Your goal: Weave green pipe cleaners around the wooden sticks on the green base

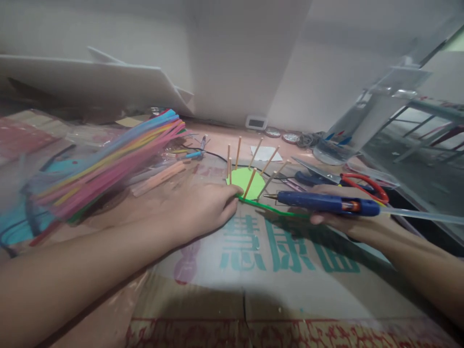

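My left hand (213, 209) is closed in a pinch on one end of a green pipe cleaner (266, 207), at the near edge of a light green disc (256, 182). Several thin wooden sticks (250, 183) stand up around the disc's rim, some leaning outward. My right hand (337, 220) is wrapped round a blue hot glue gun (311, 200), its nozzle pointing left near the sticks. A clear glue stick (420, 214) juts from the gun's back. The pipe cleaner's other end runs under the gun to my right fingers; whether they grip it I cannot tell.
On the left lies a bundle of coloured pipe cleaners (123, 164). Red-handled scissors (366, 186) lie behind my right hand, near a clear plastic container (362, 121). A small white display device (256, 122) stands against the wall. Printed cardboard (290, 290) covers the table.
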The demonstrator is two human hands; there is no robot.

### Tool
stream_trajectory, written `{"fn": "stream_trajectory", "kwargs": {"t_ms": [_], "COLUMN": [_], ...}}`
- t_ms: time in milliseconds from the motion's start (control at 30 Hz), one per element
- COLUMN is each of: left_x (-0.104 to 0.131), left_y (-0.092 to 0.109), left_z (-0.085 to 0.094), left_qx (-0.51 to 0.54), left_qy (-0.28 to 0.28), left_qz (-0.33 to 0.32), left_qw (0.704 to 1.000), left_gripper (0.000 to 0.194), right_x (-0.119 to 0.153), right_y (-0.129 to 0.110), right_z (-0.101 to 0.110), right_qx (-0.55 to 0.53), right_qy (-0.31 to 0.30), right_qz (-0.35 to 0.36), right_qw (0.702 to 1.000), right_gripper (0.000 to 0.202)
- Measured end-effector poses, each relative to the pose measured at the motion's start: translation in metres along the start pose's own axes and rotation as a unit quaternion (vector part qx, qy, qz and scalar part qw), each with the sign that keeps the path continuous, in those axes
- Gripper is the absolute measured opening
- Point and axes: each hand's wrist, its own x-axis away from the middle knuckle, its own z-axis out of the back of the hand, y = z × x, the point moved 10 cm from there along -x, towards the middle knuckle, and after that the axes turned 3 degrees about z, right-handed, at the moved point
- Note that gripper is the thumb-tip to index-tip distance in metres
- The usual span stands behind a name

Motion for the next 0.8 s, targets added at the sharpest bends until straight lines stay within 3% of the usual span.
{"fn": "stream_trajectory", "kwargs": {"t_ms": [133, 367, 800], "left_x": [-0.002, -0.002, -0.003], "left_y": [0.0, -0.002, -0.003], "left_z": [0.0, 0.002, 0.001], "left_qx": [0.0, 0.011, -0.015], "left_qy": [0.004, 0.014, 0.02], "left_qz": [-0.01, -0.004, -0.003], "left_qw": [1.0, 1.0, 1.0], "left_gripper": [0.032, 0.031, 0.033], "right_x": [-0.003, -0.006, -0.009], "right_y": [-0.009, -0.005, -0.02], "right_z": [-0.008, -0.015, -0.014], "right_qx": [0.027, 0.094, 0.153], "right_qy": [-0.01, -0.032, -0.025], "right_qz": [0.02, 0.051, 0.075], "right_qw": [0.999, 0.994, 0.985], "right_gripper": [0.035, 0.04, 0.04]}}
